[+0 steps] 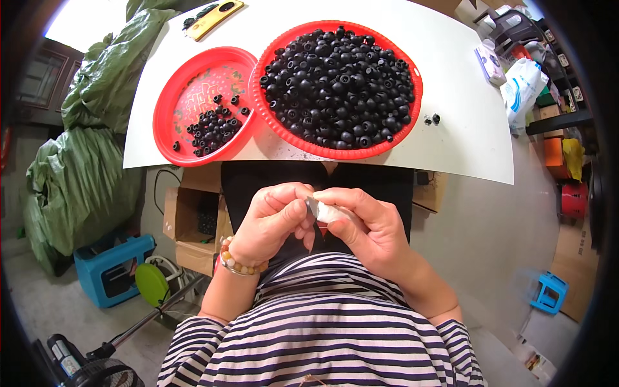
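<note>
My two hands meet over my lap, just in front of the table edge. In my right hand (367, 222), thumb and fingers close on a white-wrapped tool (327, 213) with a flat grey, blade-like tip. That tip reaches the fingertips of my left hand (277, 211), which are pinched together; whatever lies between them is hidden. Beyond, on the table, a deep red basin (418, 103) is heaped with small round black plastic parts (338, 84), many with a hole. To its left, a shallow red tray (171, 84) carries a smaller group of these parts.
The white table (458, 138) has two loose black parts (432, 119) on its right side and a yellow phone (214, 19) at the far left. Green sacks (84, 193), a blue stool (116, 264), and a cardboard box (193, 219) stand left. Shelves (561, 119) line the right.
</note>
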`<state>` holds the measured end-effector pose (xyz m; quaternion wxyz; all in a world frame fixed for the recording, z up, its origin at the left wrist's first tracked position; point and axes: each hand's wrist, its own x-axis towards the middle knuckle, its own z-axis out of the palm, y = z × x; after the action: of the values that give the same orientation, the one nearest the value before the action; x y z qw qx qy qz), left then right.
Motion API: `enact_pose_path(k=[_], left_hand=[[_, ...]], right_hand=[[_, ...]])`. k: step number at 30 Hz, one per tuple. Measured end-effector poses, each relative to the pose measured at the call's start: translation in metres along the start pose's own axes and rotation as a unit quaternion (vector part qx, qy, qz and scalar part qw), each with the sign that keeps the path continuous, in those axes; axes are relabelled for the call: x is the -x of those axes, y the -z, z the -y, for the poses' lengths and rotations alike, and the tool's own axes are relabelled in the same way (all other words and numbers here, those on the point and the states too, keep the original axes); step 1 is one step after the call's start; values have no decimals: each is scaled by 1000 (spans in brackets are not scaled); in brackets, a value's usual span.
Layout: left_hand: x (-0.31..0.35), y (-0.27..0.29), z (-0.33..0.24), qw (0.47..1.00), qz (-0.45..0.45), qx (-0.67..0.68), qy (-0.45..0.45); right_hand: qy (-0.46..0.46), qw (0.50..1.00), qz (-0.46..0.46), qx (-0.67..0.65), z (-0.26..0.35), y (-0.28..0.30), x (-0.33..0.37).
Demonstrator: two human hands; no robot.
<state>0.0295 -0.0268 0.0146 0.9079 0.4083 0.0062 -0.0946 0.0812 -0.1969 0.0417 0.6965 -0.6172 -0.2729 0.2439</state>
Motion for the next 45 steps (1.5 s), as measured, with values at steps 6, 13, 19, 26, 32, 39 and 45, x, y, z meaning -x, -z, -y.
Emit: enact_pose_path(k=[6, 13, 19, 26, 32, 39, 45], left_hand=[[-1, -4, -4, 1000, 3, 22, 15], [1, -2, 2, 999, -6, 0, 46], [0, -5, 2, 999, 2, -7, 42], [1, -2, 4, 999, 0, -15, 52], [1, 1, -5, 997, -28, -65, 34], [-6, 53, -45, 829, -326, -432, -141], [-11, 104, -74, 636, -431, -605, -208]], right_hand=[[-70, 993, -25, -91, -8, 6, 1], [-63, 988, -17, -139, 3, -2, -9], [-89, 974, -9, -207, 2, -4, -15], [-68, 978, -4, -196, -4, -7, -13], [-104, 985, -71, -120, -14, 1, -11], [-137, 987, -45, -67, -30, 0, -2], [-178, 982, -8, -56, -35, -7, 1]])
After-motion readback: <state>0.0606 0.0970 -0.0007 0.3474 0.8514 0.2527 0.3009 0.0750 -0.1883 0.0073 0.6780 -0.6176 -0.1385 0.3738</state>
